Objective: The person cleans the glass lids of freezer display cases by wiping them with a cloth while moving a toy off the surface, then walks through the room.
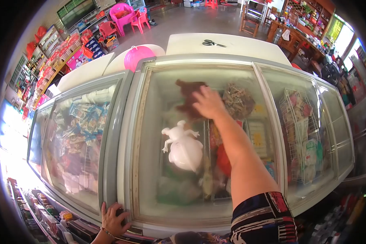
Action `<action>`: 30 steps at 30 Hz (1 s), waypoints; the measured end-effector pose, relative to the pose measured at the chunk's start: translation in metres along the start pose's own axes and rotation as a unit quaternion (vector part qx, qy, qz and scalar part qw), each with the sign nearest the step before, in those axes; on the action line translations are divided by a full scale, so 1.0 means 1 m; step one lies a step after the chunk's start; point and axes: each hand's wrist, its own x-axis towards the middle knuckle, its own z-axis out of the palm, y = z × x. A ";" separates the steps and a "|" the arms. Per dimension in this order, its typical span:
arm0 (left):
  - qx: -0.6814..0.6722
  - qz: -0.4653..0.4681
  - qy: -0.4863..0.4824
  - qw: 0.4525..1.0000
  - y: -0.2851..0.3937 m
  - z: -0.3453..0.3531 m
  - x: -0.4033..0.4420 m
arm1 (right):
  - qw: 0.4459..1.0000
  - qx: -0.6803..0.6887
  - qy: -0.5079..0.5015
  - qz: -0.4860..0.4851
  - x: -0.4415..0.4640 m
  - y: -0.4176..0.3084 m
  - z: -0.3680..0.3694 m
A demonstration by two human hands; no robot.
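Observation:
My right hand reaches across the sliding glass lid of a chest freezer, its fingers spread over the right edge of a brown cloth. The cloth lies crumpled on the glass. Nearer to me is a pale, rounded thing with short limbs; I cannot tell its kind. My left hand rests with fingers apart on the grey freezer frame at the near edge, holding nothing. Beneath the fogged glass, packed goods show to the right of my right hand.
A second freezer section with bagged goods stands at the left. Wire baskets show under the right glass. Black-handled scissors lie on the white far ledge, near a pink round object. Pink chairs stand beyond.

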 end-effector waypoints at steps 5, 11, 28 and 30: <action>-0.018 -0.032 0.060 0.997 0.030 -0.005 0.021 | 0.971 -0.079 0.093 0.205 -0.106 0.140 -0.003; -0.269 0.009 0.126 0.955 0.105 -0.030 0.158 | 0.978 -0.063 0.114 0.165 -0.252 0.108 0.009; -0.430 -0.005 0.291 0.855 0.097 -0.048 0.222 | 0.984 -0.034 0.115 0.131 -0.216 0.059 0.001; -0.637 -0.060 0.274 0.717 0.072 -0.066 0.192 | 0.984 -0.050 0.098 0.141 -0.155 0.082 0.006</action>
